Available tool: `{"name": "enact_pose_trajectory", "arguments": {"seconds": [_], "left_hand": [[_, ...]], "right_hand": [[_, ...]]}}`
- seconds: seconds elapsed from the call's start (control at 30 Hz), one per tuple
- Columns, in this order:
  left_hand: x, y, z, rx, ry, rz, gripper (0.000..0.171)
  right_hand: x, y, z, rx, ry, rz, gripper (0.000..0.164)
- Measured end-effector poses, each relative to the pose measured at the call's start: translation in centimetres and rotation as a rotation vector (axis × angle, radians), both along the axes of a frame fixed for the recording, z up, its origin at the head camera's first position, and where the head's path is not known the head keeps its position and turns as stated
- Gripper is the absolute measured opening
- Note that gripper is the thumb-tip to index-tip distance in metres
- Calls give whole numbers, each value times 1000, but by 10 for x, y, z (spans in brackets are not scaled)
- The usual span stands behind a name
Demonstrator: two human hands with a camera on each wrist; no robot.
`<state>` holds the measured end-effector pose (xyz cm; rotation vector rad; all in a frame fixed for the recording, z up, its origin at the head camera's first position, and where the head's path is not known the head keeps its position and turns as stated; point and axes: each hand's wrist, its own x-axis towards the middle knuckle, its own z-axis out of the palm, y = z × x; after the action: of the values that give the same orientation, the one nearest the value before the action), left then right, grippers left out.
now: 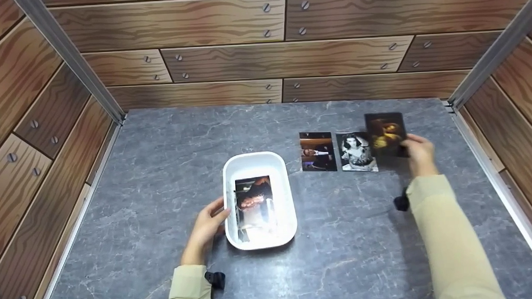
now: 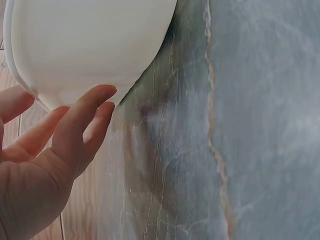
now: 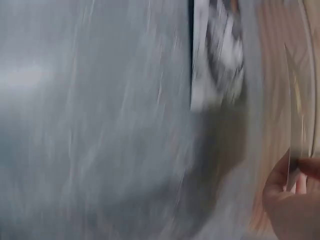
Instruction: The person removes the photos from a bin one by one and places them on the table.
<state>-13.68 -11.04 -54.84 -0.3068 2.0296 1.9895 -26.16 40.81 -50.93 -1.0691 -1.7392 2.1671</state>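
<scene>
A white plastic tub [image 1: 290, 197] stands on the table, with photo cards [image 1: 255, 212] lying inside it. My left hand [image 1: 209, 224] holds the tub's left side, thumb at the rim and fingers against the outer wall; the left wrist view shows this hand [image 2: 55, 140] below the wall. At the right, my right hand [image 1: 421, 154] pinches a dark photo card [image 1: 387, 134] by its lower right corner. That card overlaps a black-and-white photo card [image 1: 357, 153] in the head view. Left of that one lies a photo card of a person in a suit [image 1: 318, 152].
The grey marbled tabletop [image 1: 160, 171] is bounded by wood-patterned panels [image 1: 227, 62] at the back and both sides. Metal posts [image 1: 77, 63] rise at the back corners. Light glares off the tabletop in front of the tub.
</scene>
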Motion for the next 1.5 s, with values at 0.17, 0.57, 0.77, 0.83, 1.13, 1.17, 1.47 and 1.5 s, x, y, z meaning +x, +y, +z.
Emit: {"name": "enact_pose_trajectory", "arguments": {"seconds": [0.17,0.57,0.77,0.83,1.13,1.17,1.47,1.5], "left_hand": [[2,-1,-1,-16,8,-8,50],[0,0,-1,-24,3,-11,51],[0,1,1,-20,0,-10,50],[0,1,1,-17,-1,-6,50],[1,0,2,-38,-3,-18,51],[1,0,2,-41,-5,-19,51],[1,0,3,-22,11,-18,52],[1,0,3,-23,10,-17,52]], "right_hand": [[13,31,-12,70,-74,-13,28],[19,41,-41,134,-242,9,53],[20,36,-51,431,-293,72,51],[20,33,-54,532,-302,100,49],[22,35,-53,591,-334,160,53],[23,35,-52,583,-337,165,54],[15,27,-36,447,-272,100,62],[12,24,-32,406,-250,82,63]]}}
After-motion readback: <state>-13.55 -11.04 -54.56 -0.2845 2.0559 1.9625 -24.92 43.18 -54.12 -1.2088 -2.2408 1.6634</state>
